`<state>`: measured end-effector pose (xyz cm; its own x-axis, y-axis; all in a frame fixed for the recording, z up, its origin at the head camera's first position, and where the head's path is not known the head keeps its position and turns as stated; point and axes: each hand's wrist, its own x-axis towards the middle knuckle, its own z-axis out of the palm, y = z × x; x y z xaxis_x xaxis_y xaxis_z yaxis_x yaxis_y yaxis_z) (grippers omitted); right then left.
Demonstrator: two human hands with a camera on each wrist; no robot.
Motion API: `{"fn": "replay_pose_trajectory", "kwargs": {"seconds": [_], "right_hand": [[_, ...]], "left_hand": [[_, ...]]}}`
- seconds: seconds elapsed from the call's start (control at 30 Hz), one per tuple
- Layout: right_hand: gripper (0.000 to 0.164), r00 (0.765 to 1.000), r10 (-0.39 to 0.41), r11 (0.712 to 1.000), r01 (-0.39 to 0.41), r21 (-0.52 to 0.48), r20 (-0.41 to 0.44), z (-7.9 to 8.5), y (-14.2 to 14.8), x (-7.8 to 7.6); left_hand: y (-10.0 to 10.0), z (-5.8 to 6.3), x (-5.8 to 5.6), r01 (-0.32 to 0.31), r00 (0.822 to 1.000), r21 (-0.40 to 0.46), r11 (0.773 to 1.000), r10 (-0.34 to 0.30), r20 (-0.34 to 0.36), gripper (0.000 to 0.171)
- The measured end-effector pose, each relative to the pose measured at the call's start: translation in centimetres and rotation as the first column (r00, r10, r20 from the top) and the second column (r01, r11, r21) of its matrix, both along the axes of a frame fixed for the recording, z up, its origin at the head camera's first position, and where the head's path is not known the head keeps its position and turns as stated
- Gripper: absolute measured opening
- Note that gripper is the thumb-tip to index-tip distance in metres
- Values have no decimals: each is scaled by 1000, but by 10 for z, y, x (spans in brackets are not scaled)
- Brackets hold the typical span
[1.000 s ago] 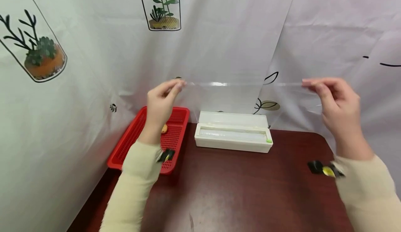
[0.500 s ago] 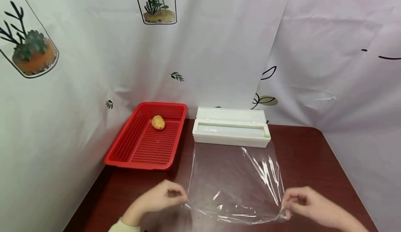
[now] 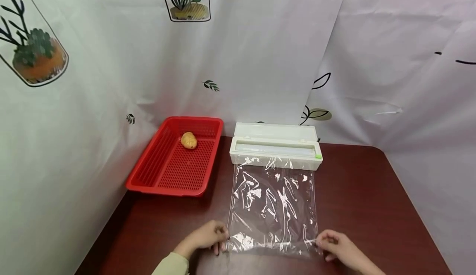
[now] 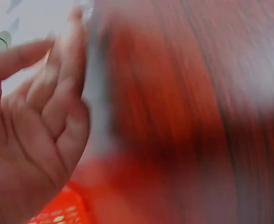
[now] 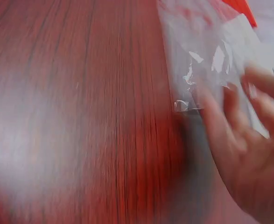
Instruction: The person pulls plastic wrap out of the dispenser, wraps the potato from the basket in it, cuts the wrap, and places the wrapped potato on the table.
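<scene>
A sheet of clear plastic wrap lies on the table, running from the white wrap dispenser toward me, crinkled and shiny. My left hand pinches its near left corner between thumb and finger. At the near right corner my right hand pinches the film the same way. In the left wrist view the thumb and index finger of the left hand come together, while the film is hard to make out. The right wrist view is blurred; the film's corner shows beside the right hand.
A red plastic basket stands to the left, with a potato in it. The dispenser's lid is raised against the patterned cloth wall. Dark red-brown tabletop extends to the right.
Both hands have come down from in front of the wall to the near tabletop, carrying the film's edge with them. The film has gone from raised to lying flat, and the hands moved slightly closer together.
</scene>
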<state>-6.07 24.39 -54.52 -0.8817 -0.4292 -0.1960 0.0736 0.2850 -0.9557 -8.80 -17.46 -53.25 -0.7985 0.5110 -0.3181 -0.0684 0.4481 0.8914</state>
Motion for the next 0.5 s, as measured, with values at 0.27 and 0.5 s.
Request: {"fn": "replay_pose_trajectory", "kwargs": {"seconds": [0.27,0.5], "right_hand": [[17,891,-376,846,443,298,-256,2,-26,-25],[28,887,-292,792,434,428,-358,-3,-29,-27]], "left_hand": [[25,-13,-18,-356,894,-195,914,273,-354,12],[24,-13,-28,-459,811,-194,867,319,-491,26]]}}
